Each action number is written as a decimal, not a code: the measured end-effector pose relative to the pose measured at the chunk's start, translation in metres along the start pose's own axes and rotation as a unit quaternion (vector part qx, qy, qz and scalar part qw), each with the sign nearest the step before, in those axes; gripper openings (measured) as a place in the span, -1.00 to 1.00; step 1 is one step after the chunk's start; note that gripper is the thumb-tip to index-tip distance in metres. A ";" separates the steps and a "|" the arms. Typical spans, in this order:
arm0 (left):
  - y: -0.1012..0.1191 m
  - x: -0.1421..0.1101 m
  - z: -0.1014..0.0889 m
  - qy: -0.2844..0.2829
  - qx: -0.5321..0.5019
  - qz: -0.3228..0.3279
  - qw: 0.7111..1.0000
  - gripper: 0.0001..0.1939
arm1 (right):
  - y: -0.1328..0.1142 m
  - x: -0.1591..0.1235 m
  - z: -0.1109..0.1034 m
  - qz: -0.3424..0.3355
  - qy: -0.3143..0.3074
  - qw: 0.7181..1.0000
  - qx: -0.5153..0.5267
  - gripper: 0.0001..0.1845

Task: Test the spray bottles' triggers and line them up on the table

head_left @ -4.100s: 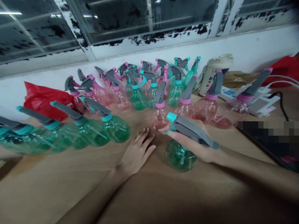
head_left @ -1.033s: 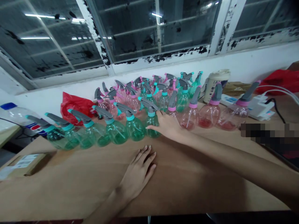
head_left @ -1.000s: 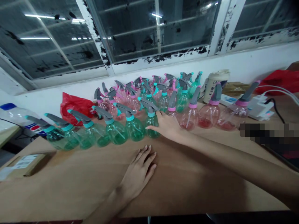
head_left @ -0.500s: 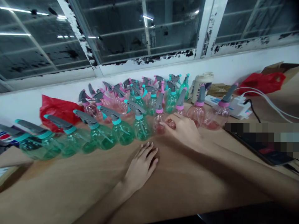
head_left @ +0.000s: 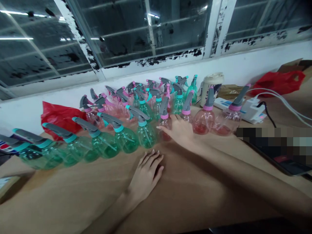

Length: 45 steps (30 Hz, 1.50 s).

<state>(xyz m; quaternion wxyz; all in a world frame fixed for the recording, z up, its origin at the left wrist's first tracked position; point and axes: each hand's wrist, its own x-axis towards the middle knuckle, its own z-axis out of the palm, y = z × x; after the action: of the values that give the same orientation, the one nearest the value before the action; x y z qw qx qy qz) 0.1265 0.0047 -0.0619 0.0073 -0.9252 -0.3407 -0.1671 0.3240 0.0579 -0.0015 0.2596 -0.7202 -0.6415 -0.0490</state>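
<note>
Palm down on the table, my left hand [head_left: 146, 172] is open with its fingers spread and holds nothing. My right hand [head_left: 180, 131] grips a pink spray bottle [head_left: 165, 123] with a pink collar and grey trigger head; the thumb lies across its front and the fingers curl by its right side. Right of that hand stand more pink bottles, among them one pink bottle [head_left: 204, 122] with a little liquid. To the left, a green spray bottle [head_left: 146, 135] with a turquoise collar is nearest, followed by a row of several more green ones.
Behind the front row, a cluster of pink and green spray bottles [head_left: 122, 104] lines the wall. A red plastic bag [head_left: 60, 118] sits at left, another red bag [head_left: 280, 83] at right. A white cup [head_left: 212, 86], a power strip [head_left: 252, 110] with cables and a phone [head_left: 275, 156] are right.
My right hand has shifted left and closed around the pink bottle, from a pinch beside it. My left hand stays on the table. The view has moved slightly.
</note>
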 end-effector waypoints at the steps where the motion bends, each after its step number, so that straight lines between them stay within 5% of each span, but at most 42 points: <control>1: 0.000 0.000 0.000 0.001 -0.008 -0.002 1.000 -0.69 | 0.001 0.000 0.000 -0.003 -0.003 1.000 -0.002 -0.31; 13: 0.014 0.002 -0.010 0.021 -0.221 -0.147 0.964 -0.75 | 0.018 -0.024 -0.030 -0.087 -0.044 0.994 -0.045 -0.31; 18: 0.025 0.006 -0.009 0.065 -0.277 -0.165 0.944 -0.50 | 0.036 -0.045 -0.043 -0.176 -0.083 0.980 0.036 -0.39; 23: 0.036 0.012 -0.019 -0.004 -0.263 -0.145 0.954 -0.16 | 0.054 -0.071 -0.053 -0.245 -0.143 0.938 0.198 -0.47; 25: 0.042 0.013 -0.024 -0.038 -0.270 -0.139 0.952 -0.16 | 0.058 -0.080 -0.058 -0.261 -0.160 0.930 0.203 -0.44; 29: 0.049 0.012 -0.027 -0.058 -0.296 -0.135 0.944 -0.15 | 0.063 -0.090 -0.066 -0.293 -0.097 0.941 0.137 -0.28; 37: 0.060 0.015 -0.021 -0.044 -0.298 -0.119 0.946 -0.20 | 0.052 -0.084 -0.060 -0.208 -0.067 0.922 0.320 -0.06; 45: 0.095 0.027 -0.012 -0.031 -0.242 -0.242 0.939 -0.22 | 0.032 -0.088 -0.058 -0.109 -0.013 0.875 0.471 -0.61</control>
<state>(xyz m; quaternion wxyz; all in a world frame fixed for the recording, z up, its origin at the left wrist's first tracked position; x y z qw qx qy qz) 0.2019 -0.0525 -0.0323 -0.2683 -0.7931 -0.5038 -0.2128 0.3549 -0.0480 0.0032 0.5526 -0.4387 -0.6664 0.2409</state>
